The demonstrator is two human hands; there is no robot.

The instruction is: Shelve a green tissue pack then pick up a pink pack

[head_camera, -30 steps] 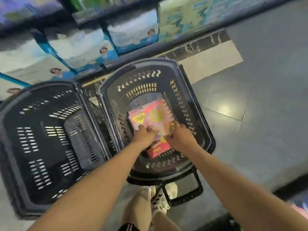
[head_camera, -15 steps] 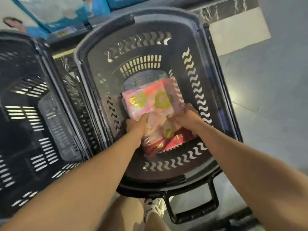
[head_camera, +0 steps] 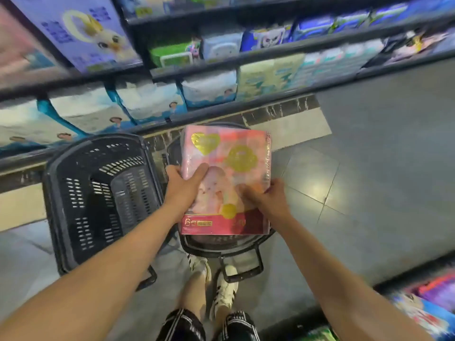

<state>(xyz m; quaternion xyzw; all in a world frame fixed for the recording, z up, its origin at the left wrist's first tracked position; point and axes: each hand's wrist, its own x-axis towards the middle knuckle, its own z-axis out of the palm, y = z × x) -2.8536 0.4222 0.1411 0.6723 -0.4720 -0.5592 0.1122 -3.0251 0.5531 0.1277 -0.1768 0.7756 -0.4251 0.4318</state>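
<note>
Above the right basket (head_camera: 222, 244), which stands on the grey tiled floor (head_camera: 369, 193), both hands hold one pink package (head_camera: 236, 153) in the air. The left hand (head_camera: 183, 185) grips the package at its left edge, with the thumb lying across the front face and the fingers curled behind. The right hand (head_camera: 267, 198) grips it at the right edge, low on that side, also with the thumb on the front and the other fingers wrapped around the side. The package is wrapped in shiny plastic, it shows golden heart and round marks near its far edge and a red band with white signs along its near edge. It hides most of the right basket, so only the near rim and the dark handle (head_camera: 243, 271) of this basket are visible under it. Just beside it, on the left, stands a second black basket (head_camera: 98, 198) with slotted walls; I can see nothing inside it. Behind both baskets runs a dark shelf unit (head_camera: 221, 62) with several levels, filled with blue, white and green packs, which are blurred. At the near edge of the floor, the person's two white shoes (head_camera: 211, 274) stand close to the handle, and dark striped shorts show below them. More colourful packs (head_camera: 423, 308) lie at the right near corner.
</note>
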